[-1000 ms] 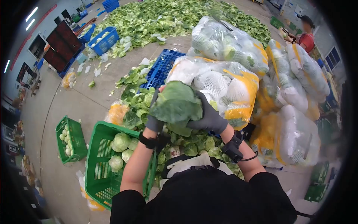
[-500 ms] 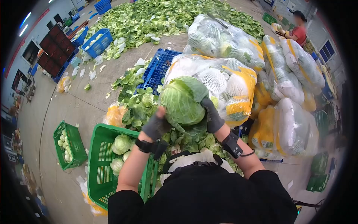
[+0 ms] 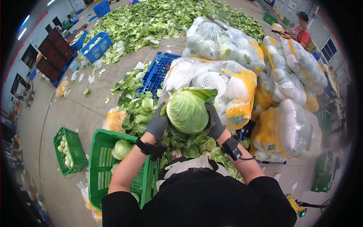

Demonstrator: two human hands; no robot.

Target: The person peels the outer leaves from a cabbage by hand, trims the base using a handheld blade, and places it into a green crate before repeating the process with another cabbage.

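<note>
A green cabbage is held up in front of me, with a loose outer leaf curling out at its upper right. Gripping its left side is my left hand, in a dark grey glove. My right hand, gloved the same way, is closed round the right side; some fingertips are hidden behind the head. Below lie loose cabbage leaves. Close to my left forearm stands a green crate with cabbages in it.
Bags of net-wrapped cabbages are stacked ahead and right, near a blue pallet. A big heap of leaves covers the floor behind. A smaller green crate stands left. A person is at the far right.
The cabbage has turned in my hands, and its loose leaf now sticks out at the upper right. My left hand has shifted to a fuller hold on its left side.
</note>
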